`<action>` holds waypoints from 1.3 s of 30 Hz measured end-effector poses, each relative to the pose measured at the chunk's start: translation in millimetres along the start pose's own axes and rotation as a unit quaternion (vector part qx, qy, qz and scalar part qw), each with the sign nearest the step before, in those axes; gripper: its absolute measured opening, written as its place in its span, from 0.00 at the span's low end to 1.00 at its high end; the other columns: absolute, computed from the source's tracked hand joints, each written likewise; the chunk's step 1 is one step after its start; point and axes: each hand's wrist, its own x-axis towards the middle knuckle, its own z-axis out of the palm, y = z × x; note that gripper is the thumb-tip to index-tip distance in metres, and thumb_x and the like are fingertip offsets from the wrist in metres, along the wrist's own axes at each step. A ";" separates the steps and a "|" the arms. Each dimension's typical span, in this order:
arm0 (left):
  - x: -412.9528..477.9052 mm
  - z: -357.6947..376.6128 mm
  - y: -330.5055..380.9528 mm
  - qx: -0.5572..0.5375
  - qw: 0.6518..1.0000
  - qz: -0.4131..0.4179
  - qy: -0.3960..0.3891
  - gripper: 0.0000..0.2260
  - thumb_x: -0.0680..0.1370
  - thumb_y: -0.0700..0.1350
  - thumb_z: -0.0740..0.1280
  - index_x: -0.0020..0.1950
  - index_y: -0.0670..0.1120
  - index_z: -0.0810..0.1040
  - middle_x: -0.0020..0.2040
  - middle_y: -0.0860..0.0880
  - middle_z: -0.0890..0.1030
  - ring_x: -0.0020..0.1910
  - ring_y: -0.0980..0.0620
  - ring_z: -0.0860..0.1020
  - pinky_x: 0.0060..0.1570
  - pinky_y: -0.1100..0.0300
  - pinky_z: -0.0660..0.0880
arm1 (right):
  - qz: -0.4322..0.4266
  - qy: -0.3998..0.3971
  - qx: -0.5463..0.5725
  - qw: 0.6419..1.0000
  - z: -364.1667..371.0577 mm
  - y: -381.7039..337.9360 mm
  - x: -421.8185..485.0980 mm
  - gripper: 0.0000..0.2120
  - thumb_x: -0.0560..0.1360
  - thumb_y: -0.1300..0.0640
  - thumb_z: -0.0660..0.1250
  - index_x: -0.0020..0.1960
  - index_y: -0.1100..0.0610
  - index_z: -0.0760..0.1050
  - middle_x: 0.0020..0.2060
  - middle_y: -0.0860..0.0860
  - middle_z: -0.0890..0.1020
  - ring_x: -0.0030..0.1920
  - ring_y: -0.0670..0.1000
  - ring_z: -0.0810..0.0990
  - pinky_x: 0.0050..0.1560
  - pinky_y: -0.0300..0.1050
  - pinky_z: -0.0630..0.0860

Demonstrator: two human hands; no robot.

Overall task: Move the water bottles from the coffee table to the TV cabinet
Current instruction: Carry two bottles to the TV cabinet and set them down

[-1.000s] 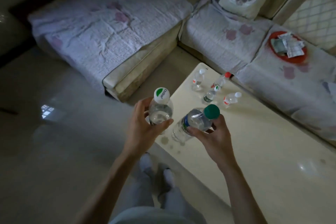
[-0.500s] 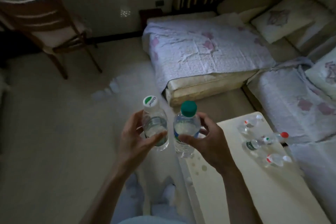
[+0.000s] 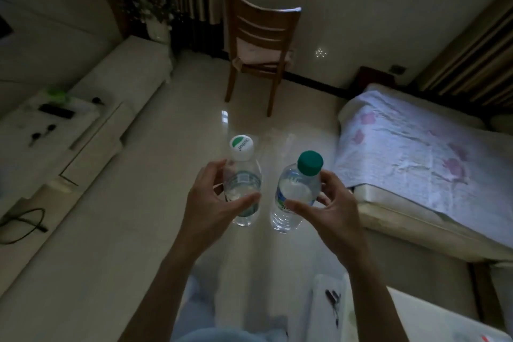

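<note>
My left hand grips a clear water bottle with a white and green cap, held upright over the floor. Beside it, my right hand holds a second clear bottle with a dark green cap, tilted slightly right. The two bottles are a small gap apart. A low white TV cabinet runs along the left side of the view. Only a corner of the pale coffee table shows at the bottom right, and no other bottles are visible on it.
A wooden chair stands ahead against the far wall. A sofa with a lilac cover fills the right side. Dark small items lie on the cabinet top, and a black cable loops beside it. Glossy floor stretches between.
The view has swung left, away from the coffee table and its remaining bottles, towards the chair and TV cabinet. Both hands still carry the same bottles, now slightly further apart.
</note>
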 end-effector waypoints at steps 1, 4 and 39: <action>8.7 -21.2 -3.1 0.007 1.000 -0.001 0.010 0.29 0.62 0.50 0.79 0.60 0.50 0.73 0.56 0.50 0.79 0.53 0.54 0.81 0.49 0.60 0.81 | -0.008 -0.008 -0.005 1.000 17.4 -8.5 11.4 0.34 0.58 0.46 0.79 0.61 0.53 0.74 0.53 0.46 0.82 0.53 0.44 0.83 0.50 0.33 0.78; 33.7 -80.1 -10.8 0.025 0.999 -0.004 0.032 0.29 0.64 0.48 0.79 0.61 0.50 0.73 0.57 0.50 0.79 0.54 0.53 0.80 0.48 0.63 0.81 | -0.032 -0.029 -0.013 0.999 63.7 -34.7 43.8 0.31 0.59 0.47 0.77 0.60 0.53 0.74 0.53 0.47 0.82 0.52 0.40 0.82 0.48 0.27 0.76; 325.7 -159.5 33.1 0.027 0.971 -0.041 0.235 0.28 0.65 0.49 0.79 0.62 0.55 0.72 0.60 0.51 0.79 0.58 0.53 0.79 0.58 0.53 0.78 | -0.183 -0.289 0.019 0.940 202.2 -125.9 432.1 0.33 0.59 0.41 0.77 0.61 0.48 0.72 0.56 0.45 0.80 0.55 0.47 0.81 0.56 0.45 0.80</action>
